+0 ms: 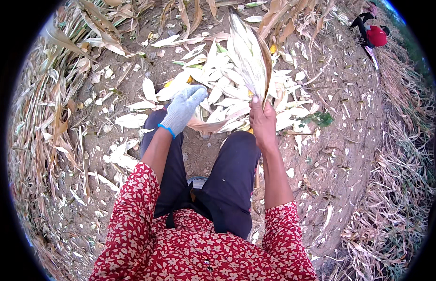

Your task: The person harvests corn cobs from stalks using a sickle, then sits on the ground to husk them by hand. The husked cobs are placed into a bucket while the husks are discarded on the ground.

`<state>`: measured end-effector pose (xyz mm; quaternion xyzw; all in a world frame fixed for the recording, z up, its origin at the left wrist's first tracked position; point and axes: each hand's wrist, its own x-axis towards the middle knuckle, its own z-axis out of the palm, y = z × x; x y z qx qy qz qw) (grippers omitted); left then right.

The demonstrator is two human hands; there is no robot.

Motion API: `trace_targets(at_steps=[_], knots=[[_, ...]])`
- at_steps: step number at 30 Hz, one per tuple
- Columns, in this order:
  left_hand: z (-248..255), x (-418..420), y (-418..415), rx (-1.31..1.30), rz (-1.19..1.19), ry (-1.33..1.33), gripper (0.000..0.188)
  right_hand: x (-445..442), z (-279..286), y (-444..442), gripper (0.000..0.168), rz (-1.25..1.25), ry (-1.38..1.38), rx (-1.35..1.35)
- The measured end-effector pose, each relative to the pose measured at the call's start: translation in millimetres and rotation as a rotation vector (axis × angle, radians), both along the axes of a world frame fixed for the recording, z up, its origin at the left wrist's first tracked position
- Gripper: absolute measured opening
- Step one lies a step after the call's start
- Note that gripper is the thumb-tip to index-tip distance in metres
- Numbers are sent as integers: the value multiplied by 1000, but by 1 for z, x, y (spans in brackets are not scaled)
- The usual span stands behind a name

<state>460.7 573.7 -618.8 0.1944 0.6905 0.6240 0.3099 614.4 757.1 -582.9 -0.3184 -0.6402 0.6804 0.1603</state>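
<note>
My right hand [263,119], bare, is closed around the lower end of a pale corn husk [246,56] that stands up from it, with a brown dry leaf along its right side. A spot of yellow shows just above my thumb; whether a cob is inside the husk, I cannot tell. My left hand [186,105], in a light grey knit glove with a blue cuff, is bent above my left knee. What its fingers hold, if anything, is hidden. A heap of pale husks [225,87] lies beyond my knees, with yellow corn [190,79] partly showing among them.
Dry corn stalks [59,91] stand or lean at the left, and long dry leaves hang at the top. Cut stubble pokes from the soil [337,140] at the right, beside a bank of dry stalks [390,200]. Two people [376,36] are at the far upper right.
</note>
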Motion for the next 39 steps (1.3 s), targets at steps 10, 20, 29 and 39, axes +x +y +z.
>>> trace_targets(at_steps=[10,20,29,39], knots=[[33,79,-83,209,140,-314,32,73,-57,-160,26,373,-43,-176],[56,123,-96,-243,40,562,33,72,-52,-162,87,301,209,-257],[22,157,-84,120,94,54,31,73,-52,-151,62,16,397,-871],[101,201,-159,191,-3,-402,24,50,-53,-161,61,-317,188,-945]])
